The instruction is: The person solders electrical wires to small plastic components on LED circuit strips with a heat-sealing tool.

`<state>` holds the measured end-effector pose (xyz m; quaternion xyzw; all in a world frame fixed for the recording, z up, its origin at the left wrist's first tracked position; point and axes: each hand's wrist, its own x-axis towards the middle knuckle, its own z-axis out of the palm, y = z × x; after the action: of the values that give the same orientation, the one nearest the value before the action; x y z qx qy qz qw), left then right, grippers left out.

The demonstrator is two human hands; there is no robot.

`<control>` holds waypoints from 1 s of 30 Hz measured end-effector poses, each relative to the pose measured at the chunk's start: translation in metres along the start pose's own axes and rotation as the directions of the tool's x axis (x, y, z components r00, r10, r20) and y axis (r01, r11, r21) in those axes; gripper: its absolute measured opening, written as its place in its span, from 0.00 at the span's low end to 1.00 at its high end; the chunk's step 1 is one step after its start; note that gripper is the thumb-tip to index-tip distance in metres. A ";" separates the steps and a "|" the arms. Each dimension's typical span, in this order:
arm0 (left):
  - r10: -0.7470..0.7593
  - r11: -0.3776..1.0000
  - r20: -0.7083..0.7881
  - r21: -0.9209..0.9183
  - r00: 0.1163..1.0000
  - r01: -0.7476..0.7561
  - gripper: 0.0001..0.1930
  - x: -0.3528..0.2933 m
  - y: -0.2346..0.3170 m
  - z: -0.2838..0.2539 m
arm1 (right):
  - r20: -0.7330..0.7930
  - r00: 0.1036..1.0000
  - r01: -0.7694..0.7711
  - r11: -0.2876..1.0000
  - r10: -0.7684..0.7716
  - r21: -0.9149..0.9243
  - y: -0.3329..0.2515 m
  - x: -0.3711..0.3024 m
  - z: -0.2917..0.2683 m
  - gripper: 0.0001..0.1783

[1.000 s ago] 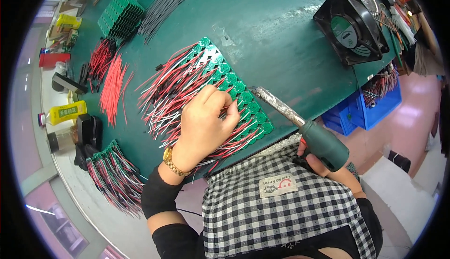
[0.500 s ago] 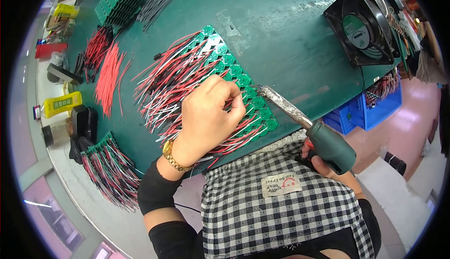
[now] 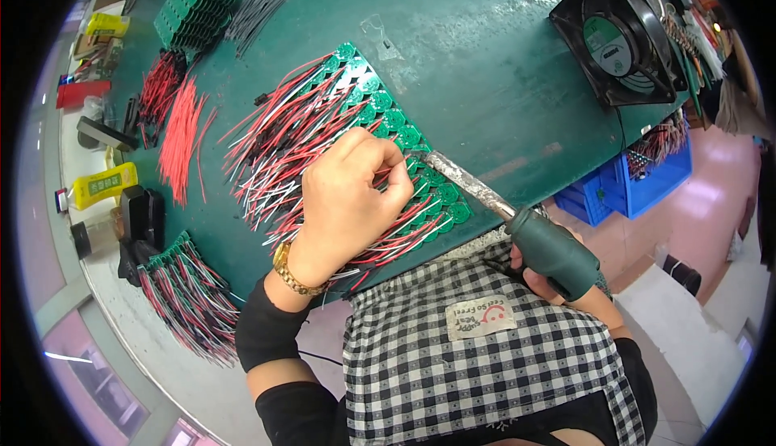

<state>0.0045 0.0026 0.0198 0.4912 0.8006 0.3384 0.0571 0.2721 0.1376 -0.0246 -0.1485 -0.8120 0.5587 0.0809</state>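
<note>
Green circuit board panel (image 3: 394,119) is lying mid-table (image 3: 493,98), with red, white and black wires (image 3: 271,151) fanned out off its left side. Left hand (image 3: 352,191) is over it, thumb and finger pinched together; can't tell what's between them. Right hand (image 3: 540,286) is wrapped around a soldering iron (image 3: 554,252) by the handle, tip down by the panel's right edge, near that pinch. Containers: two blue bins (image 3: 663,191) sit just past the table's right edge, and the right one has a heap of red-wired pieces (image 3: 661,149) in it. Panel's near end is close to the near edge, so it's tight there. Loads of bare tabletop far right though, up to the black fan (image 3: 608,46). Left side's busier: loose red wires (image 3: 179,145), plus a stack of green boards (image 3: 192,11) farther back.
</note>
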 end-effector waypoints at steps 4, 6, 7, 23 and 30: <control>0.010 1.000 0.002 0.014 1.000 -0.010 0.07 0.000 0.001 0.000 | 0.082 0.995 -0.063 0.998 0.064 -0.023 -0.006 0.001 -0.011 0.22; 0.013 1.000 0.001 0.020 1.000 -0.013 0.07 -0.001 0.001 0.001 | -0.005 0.986 -0.163 0.956 0.169 0.243 -0.022 0.006 -0.006 0.22; 0.020 1.000 0.002 0.023 1.000 -0.020 0.07 0.000 0.001 0.001 | -0.064 0.954 -0.225 0.837 0.294 0.498 -0.028 0.007 -0.003 0.23; 0.183 0.983 0.029 0.019 0.983 -0.183 0.06 -0.004 -0.006 -0.017 | -0.086 0.995 -0.014 0.919 0.052 0.394 -0.021 -0.001 -0.003 0.33; -0.283 0.788 -0.293 0.472 0.913 0.395 0.09 -0.003 -0.096 -0.128 | -0.077 0.960 -0.175 0.792 0.269 0.585 -0.021 0.001 -0.002 0.37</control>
<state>-0.1197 -0.0892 0.0597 0.2975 0.9387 0.1415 -0.1018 0.2685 0.1326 -0.0046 -0.2550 -0.5743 0.7688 0.1186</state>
